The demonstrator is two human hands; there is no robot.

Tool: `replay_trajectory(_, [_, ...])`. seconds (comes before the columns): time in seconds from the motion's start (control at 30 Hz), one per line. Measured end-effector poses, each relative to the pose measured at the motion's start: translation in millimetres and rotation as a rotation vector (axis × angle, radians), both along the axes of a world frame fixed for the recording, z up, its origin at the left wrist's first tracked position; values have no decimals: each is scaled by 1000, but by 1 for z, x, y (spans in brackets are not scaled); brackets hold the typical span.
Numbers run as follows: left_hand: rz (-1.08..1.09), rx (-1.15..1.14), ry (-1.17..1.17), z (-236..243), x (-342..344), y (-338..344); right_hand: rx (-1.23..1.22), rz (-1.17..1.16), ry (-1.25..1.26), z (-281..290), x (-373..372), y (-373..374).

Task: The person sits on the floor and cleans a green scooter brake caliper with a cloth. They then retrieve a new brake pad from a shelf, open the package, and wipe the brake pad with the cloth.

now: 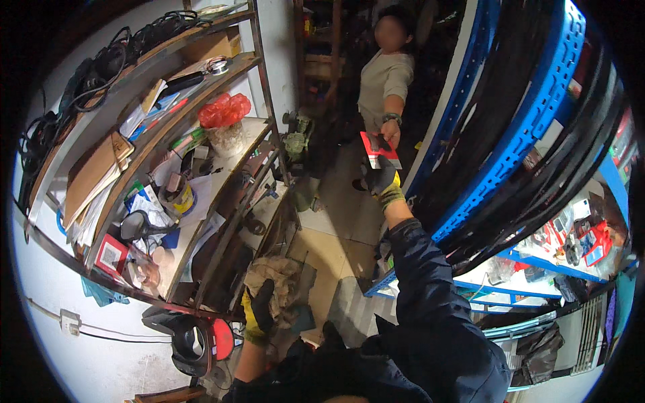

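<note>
My right hand (383, 180), in a black and yellow glove, reaches forward, closed on a red and white packet (371, 146). Another person (381, 84) in a light top stands facing me with an arm stretched out, their hand (390, 132) on the far end of the same packet. My left hand (259, 309), also gloved, is low beside the left shelves, closed on a crumpled beige cloth (281, 279).
A metal shelf rack (262, 60) crowded with papers, cables and containers lines the left. Blue racking (504, 174) with hanging black loops and small packaged items stands at the right. Green machinery (295, 141) sits by the aisle; a black and red object (222, 339) lies low left.
</note>
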State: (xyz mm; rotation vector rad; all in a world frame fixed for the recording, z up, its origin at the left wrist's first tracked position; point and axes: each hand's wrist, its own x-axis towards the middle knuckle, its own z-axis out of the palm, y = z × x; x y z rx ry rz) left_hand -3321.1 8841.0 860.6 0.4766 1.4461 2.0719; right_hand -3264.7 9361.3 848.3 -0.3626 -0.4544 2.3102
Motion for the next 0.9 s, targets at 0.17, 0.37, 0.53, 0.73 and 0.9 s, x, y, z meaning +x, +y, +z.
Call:
replay_trajectory(0.17, [-45,-139,252,-41,-8,6,65,-101,27,-14,12,-12])
replay_trajectory(0.37, [7,-9,49,15,-6,51,159,152,-80,0,68,-99])
replay_trajectory(0.53, [-183,203,-98,51,2,102,273,169,-88,10,118,-116])
replay_trajectory(0.73, [-174,-103,688,-17,-21,98,319,90,-285,73,125,-168])
replay_trajectory(0.9, [-163,178,-42,56,28,105,820,133,-491,35,166,-150])
